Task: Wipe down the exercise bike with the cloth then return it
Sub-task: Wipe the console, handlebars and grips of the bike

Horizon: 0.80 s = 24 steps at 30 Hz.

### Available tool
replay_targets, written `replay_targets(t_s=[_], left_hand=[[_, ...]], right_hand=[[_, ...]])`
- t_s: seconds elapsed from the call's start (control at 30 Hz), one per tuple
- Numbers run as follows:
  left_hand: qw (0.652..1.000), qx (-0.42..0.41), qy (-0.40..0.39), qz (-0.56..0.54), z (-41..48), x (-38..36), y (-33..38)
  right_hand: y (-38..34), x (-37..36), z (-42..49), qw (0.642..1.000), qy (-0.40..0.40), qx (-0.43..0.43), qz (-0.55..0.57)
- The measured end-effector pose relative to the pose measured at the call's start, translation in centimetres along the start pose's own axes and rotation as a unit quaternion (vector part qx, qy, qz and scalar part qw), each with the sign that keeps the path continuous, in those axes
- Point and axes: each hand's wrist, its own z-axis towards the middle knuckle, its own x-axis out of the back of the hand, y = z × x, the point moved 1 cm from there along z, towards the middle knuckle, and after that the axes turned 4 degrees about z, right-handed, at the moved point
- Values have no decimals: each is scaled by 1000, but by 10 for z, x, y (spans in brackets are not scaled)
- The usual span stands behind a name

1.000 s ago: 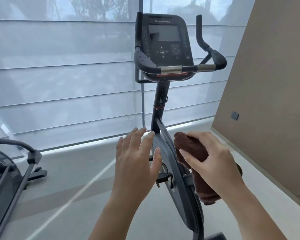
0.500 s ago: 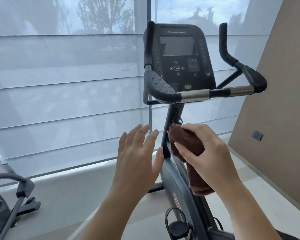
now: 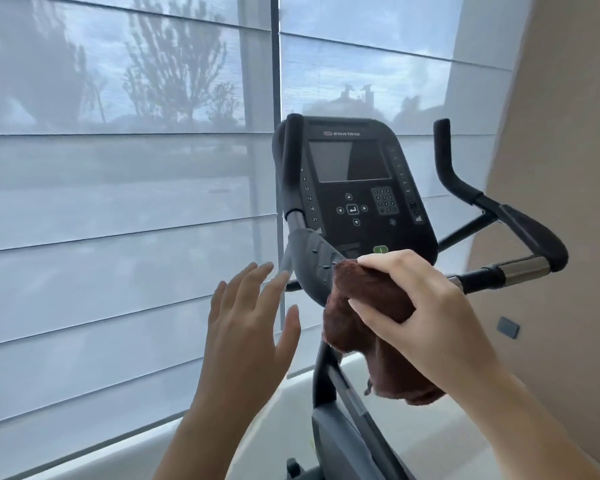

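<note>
The black exercise bike stands in front of me, its console and screen facing me. My right hand grips a bunched brown cloth and presses it against the left handlebar pad, which carries a few water drops. The cloth's loose end hangs below my hand. My left hand hovers open just left of the handlebar, fingers spread, holding nothing. The right handlebar with its chrome grip sensor is bare.
A large window with sheer horizontal blinds fills the left and back. A beige wall with a small dark plate rises close on the right. The bike's frame runs down toward the pale floor.
My view and both hands have risen from the bike's lower frame up to the handlebars. The cloth moved from the stem onto the left handlebar pad.
</note>
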Motion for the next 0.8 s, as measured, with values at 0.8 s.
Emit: replay_targets(t_s=[0.8], left_hand=[[968, -160, -32, -192, 148, -118, -132]], right_hand=[[49, -87, 149, 979, -27, -144, -139]])
